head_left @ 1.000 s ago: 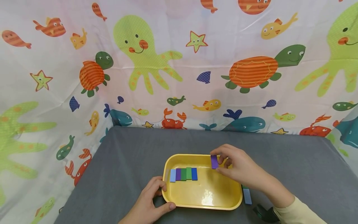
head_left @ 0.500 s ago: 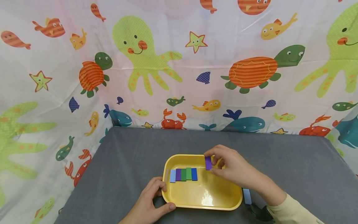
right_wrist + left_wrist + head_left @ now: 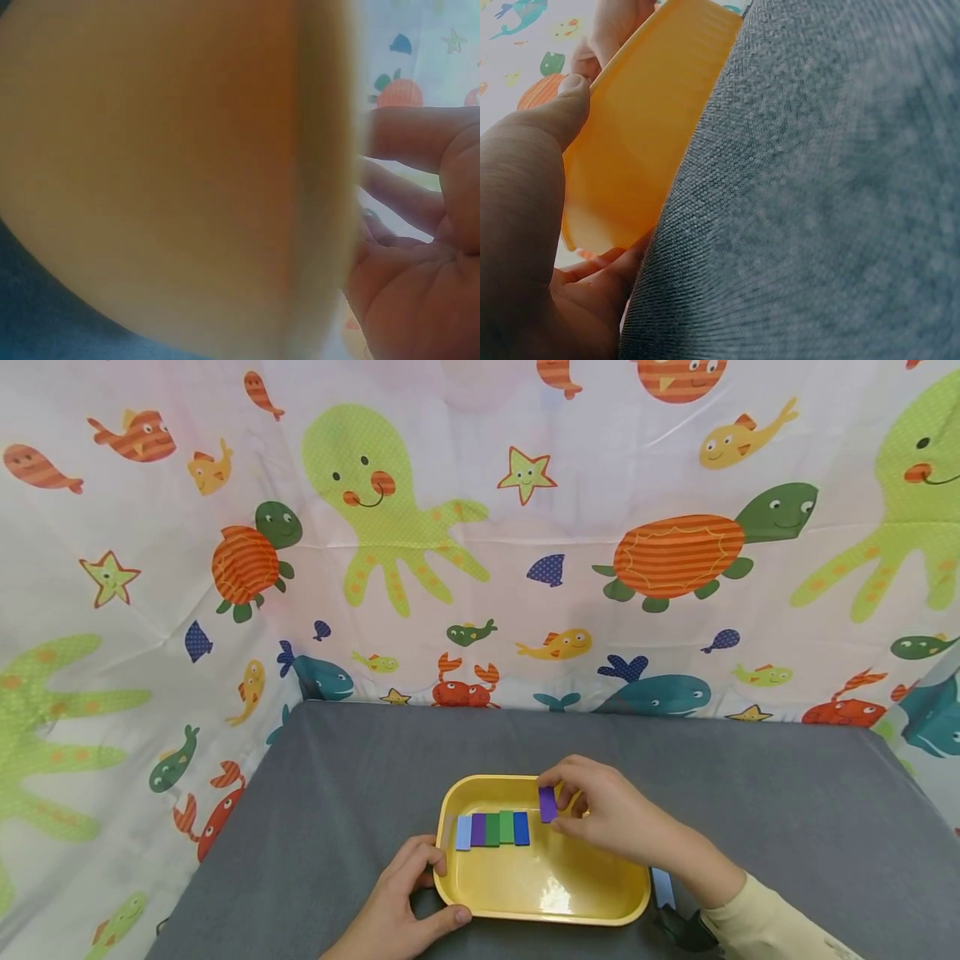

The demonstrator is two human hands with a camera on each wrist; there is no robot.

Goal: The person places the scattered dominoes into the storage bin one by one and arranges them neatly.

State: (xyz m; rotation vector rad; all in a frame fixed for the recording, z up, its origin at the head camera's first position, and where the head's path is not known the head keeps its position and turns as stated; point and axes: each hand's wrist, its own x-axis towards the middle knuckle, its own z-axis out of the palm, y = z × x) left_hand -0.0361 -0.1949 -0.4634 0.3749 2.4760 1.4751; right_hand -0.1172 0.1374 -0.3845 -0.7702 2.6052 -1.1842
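Note:
A yellow plastic tray [image 3: 592,881] rests on the grey cloth in the head view. My left hand [image 3: 401,893] grips its left end, thumb on the front rim and fingers at the left side; the left wrist view shows the tray wall [image 3: 637,135] between thumb and fingers. Inside lies a row of small flat tiles: light blue, purple, dark green [image 3: 492,829], light green and dark blue [image 3: 521,829]. Just right of this row, my right hand [image 3: 603,810] pinches a purple tile [image 3: 548,806] over the tray. The tray [image 3: 165,165] hides that tile in the right wrist view.
A light blue tile [image 3: 663,887] lies on the cloth beside the tray's right end, partly under the right forearm. A dark object [image 3: 686,931] is at the right wrist. Behind the grey surface [image 3: 360,760] hangs a curtain [image 3: 465,560] with printed sea animals.
My right hand has moved left and slightly toward me with the purple tile, closer to the dark blue tile. The left hand and the tray have stayed in place.

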